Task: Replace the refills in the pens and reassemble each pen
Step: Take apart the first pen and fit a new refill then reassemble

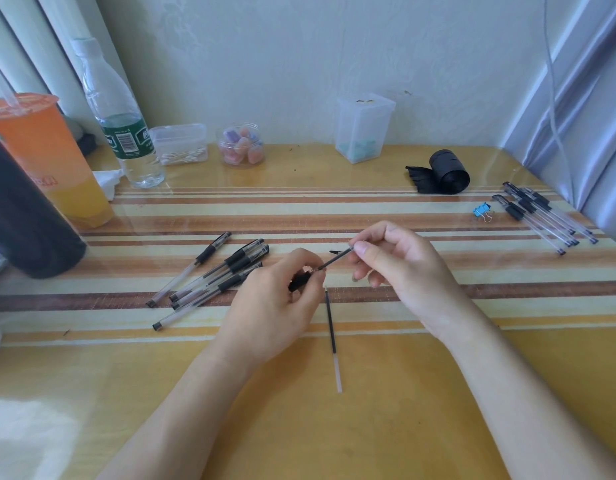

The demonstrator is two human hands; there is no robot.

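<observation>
A thin dark refill [335, 259] is pinched at its far end by the right hand [396, 265], and its near end meets a black grip section [298, 281] gripped in the curled fingers of the left hand [282, 299], both held just above the table [438, 393]. A second refill [330, 318] lies loose on the table just beneath them, with pens [216, 271] heaped to the left and another group of pens [541, 216] well apart on the right. The slender refill could be bent or jammed if driven off-axis, and the two refills could easily be confused, since spent and fresh cannot be told apart here.
</observation>
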